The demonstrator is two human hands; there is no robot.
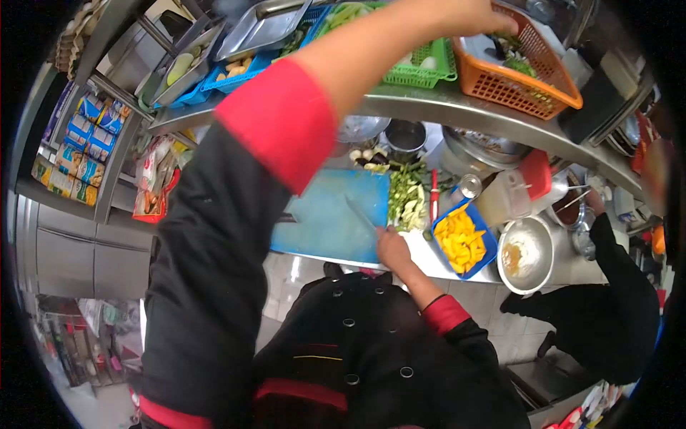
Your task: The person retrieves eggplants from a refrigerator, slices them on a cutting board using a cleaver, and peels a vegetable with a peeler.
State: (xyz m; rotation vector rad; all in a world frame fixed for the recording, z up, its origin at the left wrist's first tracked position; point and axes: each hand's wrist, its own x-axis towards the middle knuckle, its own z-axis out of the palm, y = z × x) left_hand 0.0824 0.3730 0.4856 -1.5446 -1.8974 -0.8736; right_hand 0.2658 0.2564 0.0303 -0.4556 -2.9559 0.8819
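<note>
My left hand (480, 18) reaches up to the shelf, over the orange basket (550, 106). Its fingers curl down at some leafy greens (520, 66) in the basket; they look closed, but what they hold is hidden. Down at the counter, my right hand (393, 248) is closed around the handle of a knife (359, 214). The knife's blade lies over the blue cutting board (314, 214), pointing up and left. Cut green vegetables (407, 193) are heaped along the board's right edge. Beside them is a blue basket (466, 274) of yellow-orange pieces (457, 239).
Green baskets (436, 71) and metal trays (261, 32) line the metal shelf (400, 107) above the counter. A metal bowl (543, 268) stands at the counter's front edge on the right. Another person's dark sleeve (614, 250) extends close by on that side.
</note>
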